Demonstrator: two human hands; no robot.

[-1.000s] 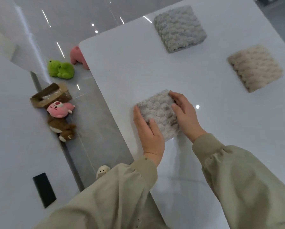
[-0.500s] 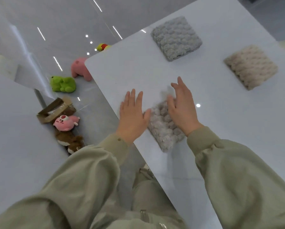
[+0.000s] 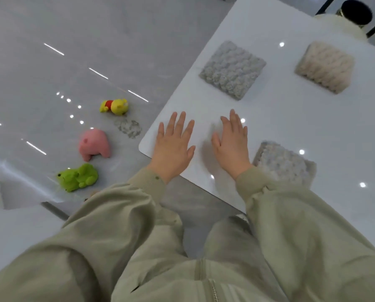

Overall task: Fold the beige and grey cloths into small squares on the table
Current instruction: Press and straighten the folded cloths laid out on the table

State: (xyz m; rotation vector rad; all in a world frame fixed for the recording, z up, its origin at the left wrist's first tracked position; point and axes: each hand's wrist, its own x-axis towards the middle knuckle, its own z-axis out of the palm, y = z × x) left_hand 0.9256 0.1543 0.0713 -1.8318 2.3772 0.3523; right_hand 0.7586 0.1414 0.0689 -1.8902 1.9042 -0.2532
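Grey plush cloth (image 3: 284, 164) sits folded by the table's (image 3: 269, 118) near edge, just beside my right hand (image 3: 233, 147). That and my left hand (image 3: 173, 144) are flat by the corner, fingers spread, holding nothing. Looks light, squishy and springy, so I'd pinch the stacked edges.

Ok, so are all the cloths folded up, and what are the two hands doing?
Near grey cloth: folded into a square, lying on the table beside the right wrist.
Far grey cloth: folded into a square, lying flat.
Beige cloth: folded into a square, lying flat.
Left hand: open, fingers straight, holding nothing.
Right hand: open, fingers straight, holding nothing.
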